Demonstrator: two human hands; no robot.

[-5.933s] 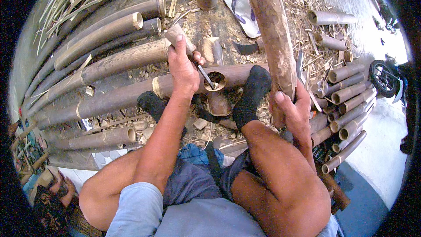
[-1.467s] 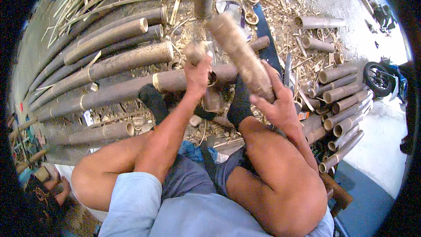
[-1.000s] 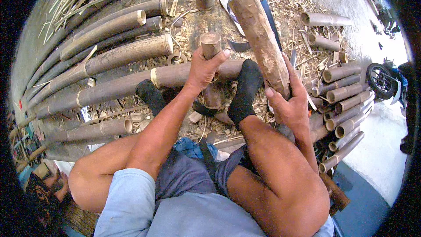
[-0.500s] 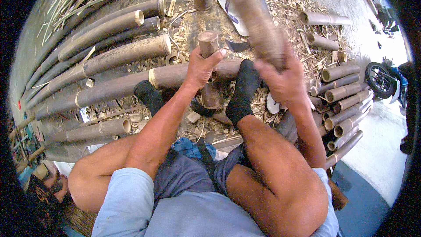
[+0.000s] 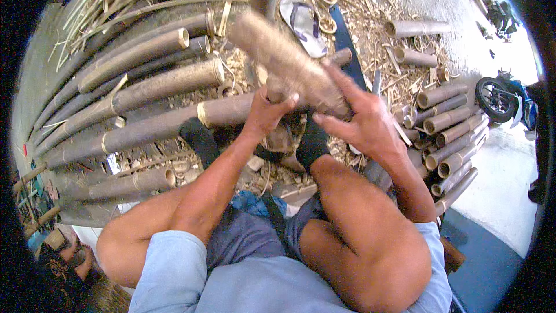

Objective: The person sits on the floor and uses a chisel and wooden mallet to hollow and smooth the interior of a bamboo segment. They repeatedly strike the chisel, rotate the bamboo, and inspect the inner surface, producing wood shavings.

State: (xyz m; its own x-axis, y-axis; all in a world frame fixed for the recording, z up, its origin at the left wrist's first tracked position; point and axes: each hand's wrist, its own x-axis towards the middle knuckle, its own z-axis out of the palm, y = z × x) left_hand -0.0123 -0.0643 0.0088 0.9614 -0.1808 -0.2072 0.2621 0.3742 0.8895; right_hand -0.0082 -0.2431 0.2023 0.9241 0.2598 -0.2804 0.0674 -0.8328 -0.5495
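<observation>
left hand (image 5: 269, 115): forearm angled forward, fingers wrapped round handle (image 5: 278, 90), mostly hidden
right hand (image 5: 369, 120): wrist bent inward, fingers clamped on club (image 5: 289, 61)
club: blurred, slanting left over handle
bamboo pole (image 5: 227, 110): crosswise by left hand

A rough, thick brown club (image 5: 289, 65), blurred, slants with its free end toward ten o'clock and its gripped end toward four. Just beneath it, a gripped handle (image 5: 277, 88) is mostly hidden. The brown bamboo pole (image 5: 229, 109) stretches toward nine o'clock.
</observation>
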